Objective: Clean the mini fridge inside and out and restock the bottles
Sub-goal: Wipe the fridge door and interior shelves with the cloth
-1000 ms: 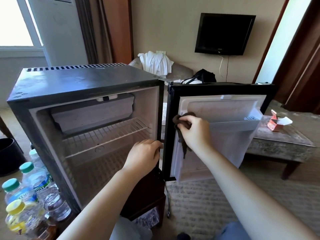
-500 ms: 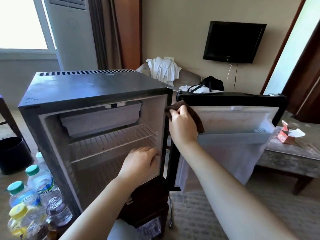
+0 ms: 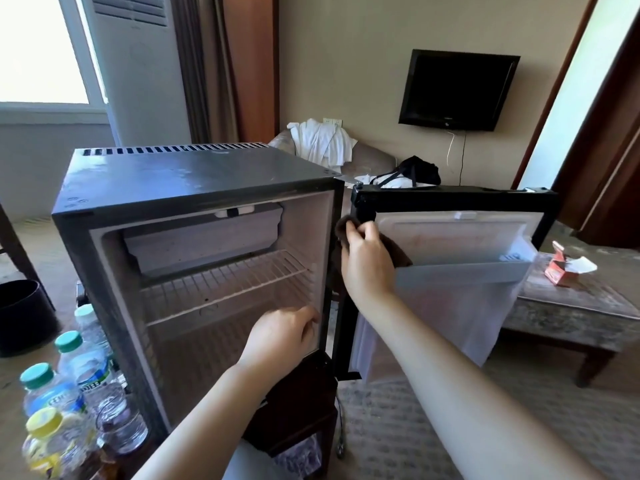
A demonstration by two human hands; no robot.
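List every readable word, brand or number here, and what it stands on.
None reads clearly.
Blue labels on the bottles: white characters, too blurred to read.
TV: small logo on lower bezel, too small to read.
Orange box: no legible print.

Bottles (image 3: 83, 375): white print on blue-green labels, too blurred to read.
Television (image 3: 457, 88): small pale logo on lower frame, unreadable.

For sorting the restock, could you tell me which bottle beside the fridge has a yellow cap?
The bottle nearest the camera, at bottom left; the three water bottles behind it have green caps.
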